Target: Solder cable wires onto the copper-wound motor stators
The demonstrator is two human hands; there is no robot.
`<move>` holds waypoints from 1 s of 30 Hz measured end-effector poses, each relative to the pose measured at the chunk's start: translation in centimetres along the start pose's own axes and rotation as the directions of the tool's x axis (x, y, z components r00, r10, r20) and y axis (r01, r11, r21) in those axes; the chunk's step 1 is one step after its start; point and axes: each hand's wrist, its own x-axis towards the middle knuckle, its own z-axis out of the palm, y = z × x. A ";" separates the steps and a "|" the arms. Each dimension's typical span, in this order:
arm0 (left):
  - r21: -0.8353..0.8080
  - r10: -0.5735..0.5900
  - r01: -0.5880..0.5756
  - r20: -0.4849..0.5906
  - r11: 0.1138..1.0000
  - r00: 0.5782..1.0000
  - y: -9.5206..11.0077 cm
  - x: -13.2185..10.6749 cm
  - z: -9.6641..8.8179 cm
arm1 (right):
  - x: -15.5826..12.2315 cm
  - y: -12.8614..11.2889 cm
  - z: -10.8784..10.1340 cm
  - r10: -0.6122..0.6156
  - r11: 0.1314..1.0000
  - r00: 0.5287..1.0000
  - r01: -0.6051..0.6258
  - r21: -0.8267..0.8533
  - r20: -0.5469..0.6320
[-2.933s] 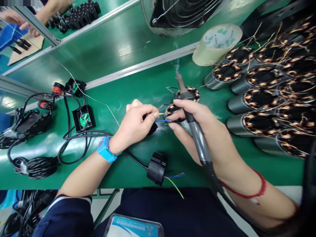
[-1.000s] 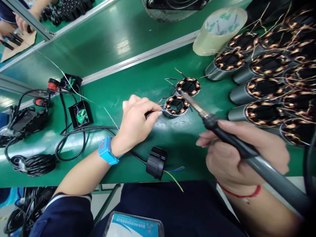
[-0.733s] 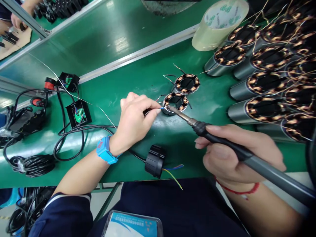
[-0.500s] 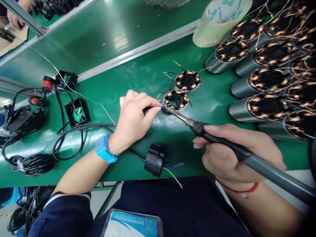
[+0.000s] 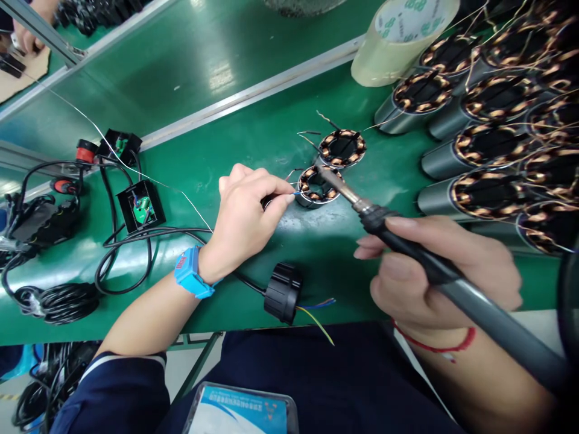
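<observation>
Soldering iron (image 5: 470,301) now higher, tip over stator (image 5: 308,182); blue wire (image 5: 296,193) between left fingers (image 5: 281,199)

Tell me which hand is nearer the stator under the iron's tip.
Left. The left hand pinches a wire just left of the stator; the right hand grips the soldering iron, farther off.

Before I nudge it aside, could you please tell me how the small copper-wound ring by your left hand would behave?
Probably slides rather than tips: the ring sits flat on the green table, low and wide. Likely heavy for its size, given the metal core and copper coils. Its thin wire ends stick out and might bend or snag.
</observation>
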 end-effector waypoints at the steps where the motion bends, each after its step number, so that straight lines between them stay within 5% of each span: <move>1: -0.001 0.001 -0.001 -0.002 1.000 1.000 0.0 0.0 0.0 | 0.4 -0.2 0.2 -0.054 0.998 0.999 0.054 0.014 -0.001; 11: -0.034 0.005 -0.005 -0.006 0.999 1.000 0.1 0.1 -0.1 | 4.9 -1.6 0.7 0.051 0.994 0.943 -0.017 -0.107 0.327; 16: -0.029 0.001 -0.001 0.000 1.000 1.000 0.1 0.0 -0.1 | 5.0 -1.2 1.0 0.090 0.990 0.936 -0.047 -0.130 0.342; 23: -0.039 0.001 0.000 0.023 0.999 1.000 0.1 0.0 -0.3 | 5.4 -0.4 1.0 0.052 0.975 0.920 0.037 -0.219 0.388; 27: 0.001 -0.011 0.011 0.097 1.000 0.995 0.3 0.1 -1.1 | 5.9 0.2 1.4 0.033 0.926 0.865 0.162 -0.341 0.500; 30: 0.006 0.008 -0.008 0.129 1.000 0.992 0.2 0.2 -1.6 | 5.8 0.3 1.9 -0.012 0.926 0.877 0.192 -0.326 0.480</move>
